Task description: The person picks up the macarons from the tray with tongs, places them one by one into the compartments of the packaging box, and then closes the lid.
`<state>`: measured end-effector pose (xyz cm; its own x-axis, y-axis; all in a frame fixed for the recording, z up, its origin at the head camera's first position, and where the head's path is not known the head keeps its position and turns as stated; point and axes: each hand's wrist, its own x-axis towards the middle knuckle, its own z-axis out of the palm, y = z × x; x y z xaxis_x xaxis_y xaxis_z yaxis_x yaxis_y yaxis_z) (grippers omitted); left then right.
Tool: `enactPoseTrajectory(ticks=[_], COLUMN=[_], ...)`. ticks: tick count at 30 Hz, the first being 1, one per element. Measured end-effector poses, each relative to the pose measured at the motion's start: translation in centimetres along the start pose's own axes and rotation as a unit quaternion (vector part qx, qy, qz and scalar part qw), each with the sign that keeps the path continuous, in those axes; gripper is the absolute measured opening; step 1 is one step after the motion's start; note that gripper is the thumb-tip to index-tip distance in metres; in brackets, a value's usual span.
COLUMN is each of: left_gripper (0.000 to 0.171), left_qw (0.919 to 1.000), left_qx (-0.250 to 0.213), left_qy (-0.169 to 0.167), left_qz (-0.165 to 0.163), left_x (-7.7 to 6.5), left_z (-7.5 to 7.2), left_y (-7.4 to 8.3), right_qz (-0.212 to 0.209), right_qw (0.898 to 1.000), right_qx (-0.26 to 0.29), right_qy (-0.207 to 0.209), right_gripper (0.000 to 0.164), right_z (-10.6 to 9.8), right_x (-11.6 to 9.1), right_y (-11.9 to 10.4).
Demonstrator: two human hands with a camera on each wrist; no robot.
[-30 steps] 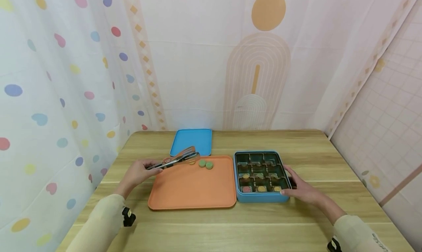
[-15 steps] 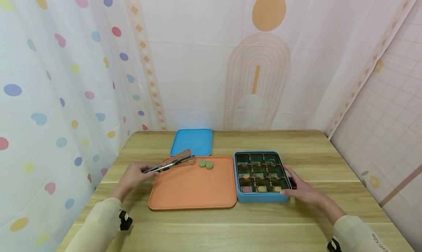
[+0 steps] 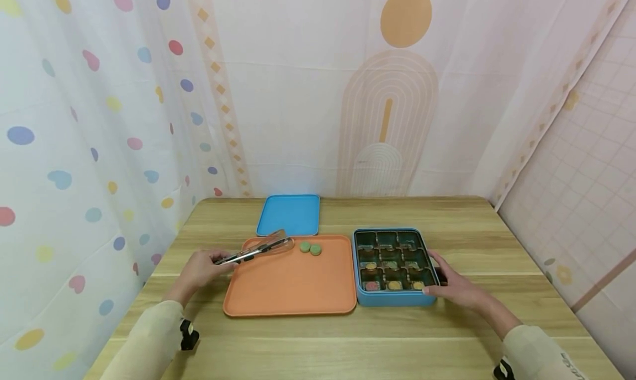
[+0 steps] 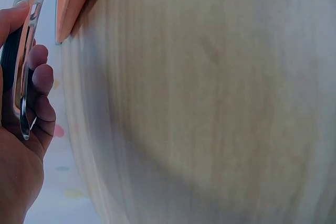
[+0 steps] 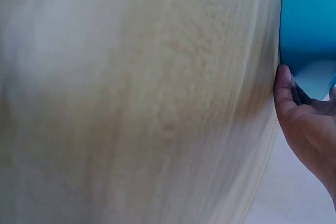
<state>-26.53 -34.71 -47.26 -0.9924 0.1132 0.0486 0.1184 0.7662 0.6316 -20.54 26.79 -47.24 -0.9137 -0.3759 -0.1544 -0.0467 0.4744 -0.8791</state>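
In the head view, my left hand holds metal serving tongs by the handle end. Their broad ends overlap the back left of the orange tray. The left wrist view shows my thumb on one arm of the tongs and my fingers curled behind. Two small green round cookies lie near the tray's back edge. My right hand grips the near right corner of a blue box, thumb at the rim, fingers along its side. Small round pink, yellow and green cookies sit in its front and middle compartments.
A flat blue lid-like tray lies behind the orange tray. The box stands against the orange tray's right side on the wooden table. Patterned curtains hang behind and beside the table.
My left hand has drawn the tongs slightly back to the left and lower, and their ends have come closer together. My right hand and the box have stayed in place.
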Motion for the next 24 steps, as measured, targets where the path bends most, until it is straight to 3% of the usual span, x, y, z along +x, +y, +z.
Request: enactPoseTrajectory(ticks=[13,24], left_gripper=[0.036,0.02], left_qw=[0.9999,0.9999], left_qx=[0.007,0.008], left_qy=[-0.008,0.003], left_qz=[-0.007,0.012], left_x=[0.43,0.38], left_z=[0.82,0.99], left_y=[-0.44,-0.34], right_qz=[0.0,-0.002], right_qw=[1.0,1.0], right_qx=[0.002,-0.006], right_qy=[-0.005,-0.003], right_gripper=[0.099,0.098], right_z=[0.0,-0.02], right_x=[-0.1,0.02], right_y=[-0.18,0.05])
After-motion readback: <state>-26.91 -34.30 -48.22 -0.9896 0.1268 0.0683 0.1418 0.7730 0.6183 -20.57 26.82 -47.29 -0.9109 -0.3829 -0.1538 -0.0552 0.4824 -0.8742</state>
